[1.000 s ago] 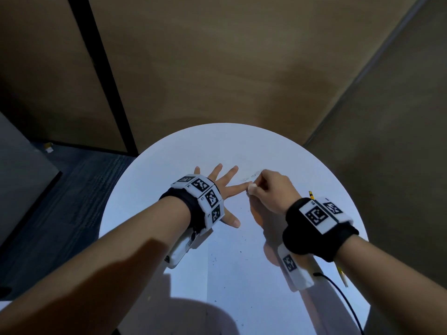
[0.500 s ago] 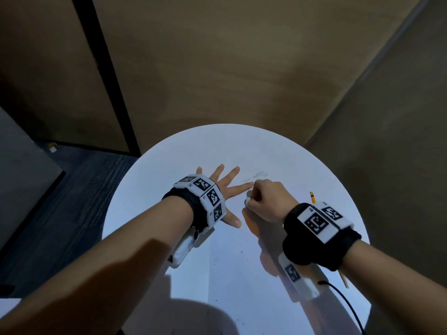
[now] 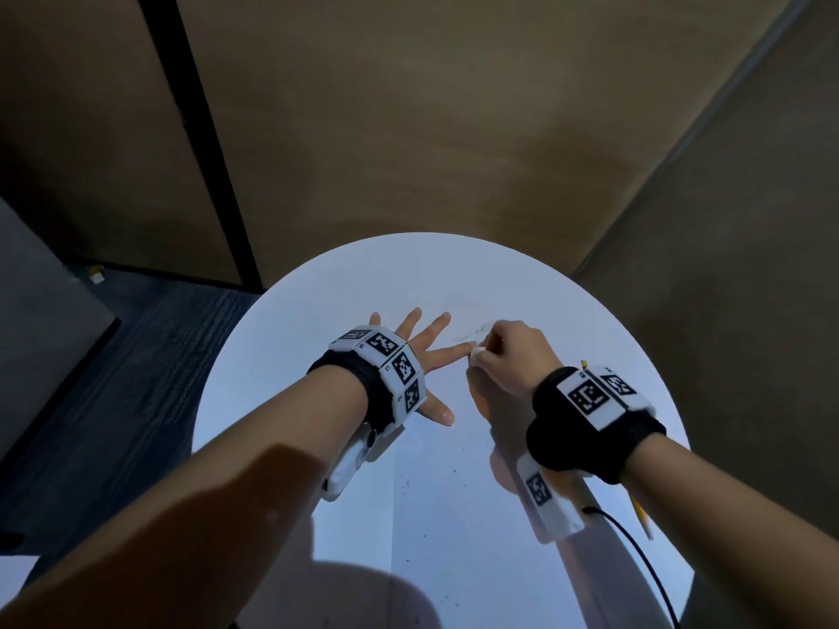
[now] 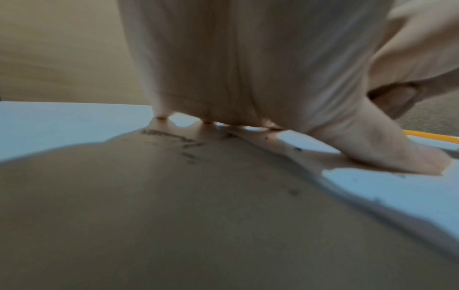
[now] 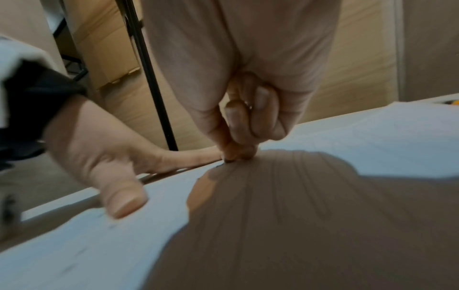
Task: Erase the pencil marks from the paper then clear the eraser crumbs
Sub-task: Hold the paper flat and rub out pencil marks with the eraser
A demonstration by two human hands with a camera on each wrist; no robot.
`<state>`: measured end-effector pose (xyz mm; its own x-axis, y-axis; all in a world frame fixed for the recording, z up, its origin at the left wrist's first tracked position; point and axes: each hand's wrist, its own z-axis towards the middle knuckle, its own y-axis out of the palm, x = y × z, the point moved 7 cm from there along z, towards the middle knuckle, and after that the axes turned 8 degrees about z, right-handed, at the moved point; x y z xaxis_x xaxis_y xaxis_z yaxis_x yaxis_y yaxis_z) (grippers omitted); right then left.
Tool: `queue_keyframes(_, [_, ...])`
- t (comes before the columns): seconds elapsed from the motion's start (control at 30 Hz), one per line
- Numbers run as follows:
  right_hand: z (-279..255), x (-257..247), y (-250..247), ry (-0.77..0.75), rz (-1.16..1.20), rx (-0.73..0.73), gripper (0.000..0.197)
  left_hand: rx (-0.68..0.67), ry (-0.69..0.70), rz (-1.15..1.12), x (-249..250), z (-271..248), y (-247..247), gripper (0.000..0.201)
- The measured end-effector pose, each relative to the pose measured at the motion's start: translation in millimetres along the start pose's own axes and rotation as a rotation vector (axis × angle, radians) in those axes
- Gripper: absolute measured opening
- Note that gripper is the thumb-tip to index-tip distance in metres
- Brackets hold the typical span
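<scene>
We've got our left hand [image 3: 415, 351] spread flat on the paper [image 3: 454, 515] so it won't slide on the round tabletop [image 3: 318, 301]. Our right hand [image 3: 508, 356] has its grip pinched on the white eraser [image 3: 476, 353], rubbing faint pencil marks [image 3: 472, 330]. Crumbs [image 4: 296, 149] dot the sheet. No containers around.

The head view looks steeply down from above onto the round surface [image 3: 318, 311] and both forearms. Each wrist view sits low, close behind its own fingers [image 5: 248, 121]. All three share the paper [image 3: 454, 537].
</scene>
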<state>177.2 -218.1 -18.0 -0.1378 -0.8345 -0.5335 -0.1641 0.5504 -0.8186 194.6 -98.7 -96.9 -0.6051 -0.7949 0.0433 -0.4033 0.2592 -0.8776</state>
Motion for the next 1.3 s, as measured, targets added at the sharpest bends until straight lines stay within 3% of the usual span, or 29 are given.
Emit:
queue_keyframes(0.2, [-11, -2, 7, -0.035, -0.095, -0.180, 0.016, 0.000, 0.007, -0.026, 0, -4, 1, 0.101])
queue_keyframes(0.37, [-4, 0, 2, -0.022, -0.002, -0.003, 0.015, -0.006, 0.002, -0.013, 1, -2, -1, 0.102])
queue_keyframes(0.5, [-18, 7, 13, -0.031, -0.058, -0.203, 0.025, -0.002, 0.008, -0.027, 0, -3, 2, 0.101])
queue_keyframes(0.57, [-20, 15, 8, 0.038, 0.097, -0.256, 0.027, 0.004, 0.014, -0.031, -1, -1, 4, 0.102])
queue_keyframes(0.7, [-22, 42, 3, 0.339, 0.901, -0.138, 0.037, 0.002, 0.014, -0.020, -2, -1, 4, 0.108])
queue_keyframes(0.77, [-24, 48, 8, 0.412, 1.043, -0.155, 0.036, -0.001, 0.007, 0.008, -1, -1, 4, 0.108])
queue_keyframes(1.07, [3, 19, 3, 0.052, 0.276, -0.016, 0.016, -0.006, 0.021, 0.009, -3, -1, 5, 0.106])
queue_keyframes(1.17, [3, 11, 1, -0.008, 0.118, 0.044, 0.016, -0.009, 0.016, 0.005, -3, -1, 6, 0.106])
queue_keyframes(1.3, [-5, 7, 7, -0.056, -0.014, -0.103, 0.028, -0.013, 0.009, 0.011, -2, -3, 4, 0.106])
